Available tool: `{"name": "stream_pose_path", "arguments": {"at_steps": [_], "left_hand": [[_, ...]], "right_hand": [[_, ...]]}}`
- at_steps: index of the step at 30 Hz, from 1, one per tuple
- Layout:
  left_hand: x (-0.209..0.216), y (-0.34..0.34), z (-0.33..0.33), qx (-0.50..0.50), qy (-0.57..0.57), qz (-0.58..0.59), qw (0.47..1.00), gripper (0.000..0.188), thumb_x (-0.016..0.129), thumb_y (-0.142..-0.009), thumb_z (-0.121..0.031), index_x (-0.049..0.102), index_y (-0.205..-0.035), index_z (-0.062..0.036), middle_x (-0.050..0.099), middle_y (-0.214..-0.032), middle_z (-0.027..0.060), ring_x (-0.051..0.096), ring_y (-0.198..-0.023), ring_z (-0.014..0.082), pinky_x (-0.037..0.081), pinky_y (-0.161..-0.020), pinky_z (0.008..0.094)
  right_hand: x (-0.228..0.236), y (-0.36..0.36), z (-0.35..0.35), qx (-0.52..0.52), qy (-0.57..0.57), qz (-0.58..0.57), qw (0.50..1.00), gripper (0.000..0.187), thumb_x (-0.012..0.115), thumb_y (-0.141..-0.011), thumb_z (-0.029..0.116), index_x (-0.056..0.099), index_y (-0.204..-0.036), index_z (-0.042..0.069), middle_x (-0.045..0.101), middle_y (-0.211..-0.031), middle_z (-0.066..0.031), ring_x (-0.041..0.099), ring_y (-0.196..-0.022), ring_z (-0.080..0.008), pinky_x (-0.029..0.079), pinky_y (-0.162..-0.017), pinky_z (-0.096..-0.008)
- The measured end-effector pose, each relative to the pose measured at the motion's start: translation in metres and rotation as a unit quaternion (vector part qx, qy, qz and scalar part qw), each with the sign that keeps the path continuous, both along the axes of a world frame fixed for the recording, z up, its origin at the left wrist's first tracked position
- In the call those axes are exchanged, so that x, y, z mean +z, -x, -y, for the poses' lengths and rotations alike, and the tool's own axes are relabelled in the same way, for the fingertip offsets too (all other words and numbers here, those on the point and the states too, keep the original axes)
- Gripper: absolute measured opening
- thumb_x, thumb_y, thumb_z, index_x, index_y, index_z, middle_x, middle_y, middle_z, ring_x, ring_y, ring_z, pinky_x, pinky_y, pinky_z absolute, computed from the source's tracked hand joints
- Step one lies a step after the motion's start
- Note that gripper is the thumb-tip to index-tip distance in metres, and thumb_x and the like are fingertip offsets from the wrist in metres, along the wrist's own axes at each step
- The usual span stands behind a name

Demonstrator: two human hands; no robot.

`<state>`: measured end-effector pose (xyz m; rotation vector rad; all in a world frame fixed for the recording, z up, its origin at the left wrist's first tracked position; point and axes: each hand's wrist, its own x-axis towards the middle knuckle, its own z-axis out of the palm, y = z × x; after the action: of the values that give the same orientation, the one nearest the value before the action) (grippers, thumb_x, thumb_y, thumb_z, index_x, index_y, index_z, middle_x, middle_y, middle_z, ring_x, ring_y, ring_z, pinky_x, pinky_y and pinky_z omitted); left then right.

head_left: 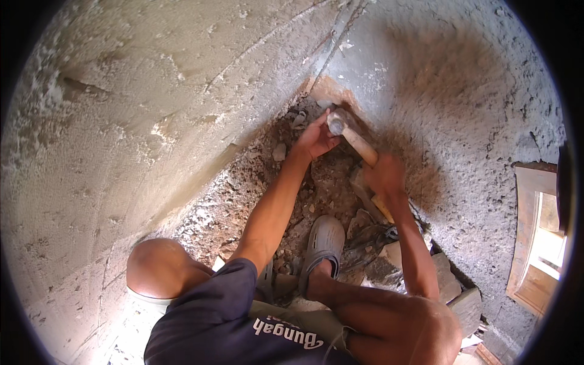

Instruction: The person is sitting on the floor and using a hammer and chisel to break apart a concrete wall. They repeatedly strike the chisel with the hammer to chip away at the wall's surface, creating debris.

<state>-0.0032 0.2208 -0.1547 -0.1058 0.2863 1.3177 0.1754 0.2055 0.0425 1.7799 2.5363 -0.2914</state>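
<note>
Hammer (354,139) above rubble (328,188)
Right grip (384,174) wraps its handle (362,148); left grip (315,140) is by the head (336,123), its hold impossible to tell.

One hammer (360,146), one left grip (317,139), one right grip (385,174) — two walls (146,134)

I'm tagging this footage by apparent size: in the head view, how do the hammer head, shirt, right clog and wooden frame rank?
Largest to smallest, as they look:
1. Shirt
2. Wooden frame
3. Right clog
4. Hammer head
Nearness to the camera leaves real sizes unsure.
</note>
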Motion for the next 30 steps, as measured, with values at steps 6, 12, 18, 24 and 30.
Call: {"name": "stream_pose_path", "arguments": {"at_steps": [6, 12, 18, 24, 30], "left_hand": [[0.003, 0.005, 0.002, -0.037, -0.033, 0.059, 0.997, 0.034, 0.054, -0.104, -0.043, 0.061, -0.118, -0.0131, 0.049, -0.073, -0.0053, 0.043, -0.06, 0.0097, 0.039, -0.058, 0.0274], [0.025, 0.011, 0.0, -0.046, 0.036, -0.065, 0.996, 0.031, 0.053, -0.104, -0.042, 0.066, -0.115, -0.0155, 0.057, -0.078, -0.0057, 0.044, -0.061, 0.0092, 0.039, -0.057, 0.0259], [0.016, 0.012, 0.001, -0.047, -0.006, -0.012, 0.999, 0.03, 0.055, -0.104, -0.038, 0.067, -0.119, -0.0143, 0.057, -0.077, -0.007, 0.043, -0.06, 0.0084, 0.039, -0.055, 0.0261], [-0.011, 0.006, 0.001, -0.033, 0.051, -0.098, 0.993, 0.038, 0.046, -0.106, -0.044, 0.06, -0.128, -0.0157, 0.064, -0.091, -0.0013, 0.059, -0.075, 0.0123, 0.048, -0.058, 0.03], [-0.035, 0.014, 0.027, -0.055, 0.07, -0.04, 0.995, 0.048, 0.051, -0.104, -0.047, 0.061, -0.133, -0.0104, 0.053, -0.082, -0.0023, 0.046, -0.067, 0.0128, 0.044, -0.06, 0.0306]], "right_hand": [[0.011, -0.007, 0.026, 0.436, -0.096, -0.231, 0.864, 0.022, 0.077, -0.065, 0.027, 0.063, -0.077, 0.015, 0.061, -0.066, -0.0029, 0.063, -0.059, -0.0264, 0.052, -0.056, -0.042], [-0.001, 0.006, 0.004, 0.05, -0.06, 0.059, 0.995, 0.009, 0.074, -0.074, 0.015, 0.065, -0.075, 0.014, 0.057, -0.059, -0.0054, 0.06, -0.053, -0.0276, 0.053, -0.058, -0.0428], [0.002, -0.004, 0.031, 0.406, -0.065, -0.191, 0.891, 0.02, 0.076, -0.065, 0.025, 0.063, -0.077, 0.016, 0.061, -0.064, -0.0044, 0.062, -0.057, -0.026, 0.053, -0.055, -0.0407], [-0.013, 0.001, -0.002, 0.015, -0.04, 0.035, 0.998, 0.01, 0.076, -0.074, 0.017, 0.068, -0.078, 0.012, 0.057, -0.06, -0.009, 0.063, -0.056, -0.0278, 0.052, -0.055, -0.0412], [0.0, -0.009, 0.029, 0.34, -0.017, -0.183, 0.922, 0.015, 0.076, -0.07, 0.025, 0.066, -0.077, 0.016, 0.062, -0.066, -0.0063, 0.064, -0.059, -0.0308, 0.054, -0.059, -0.0434]]}}
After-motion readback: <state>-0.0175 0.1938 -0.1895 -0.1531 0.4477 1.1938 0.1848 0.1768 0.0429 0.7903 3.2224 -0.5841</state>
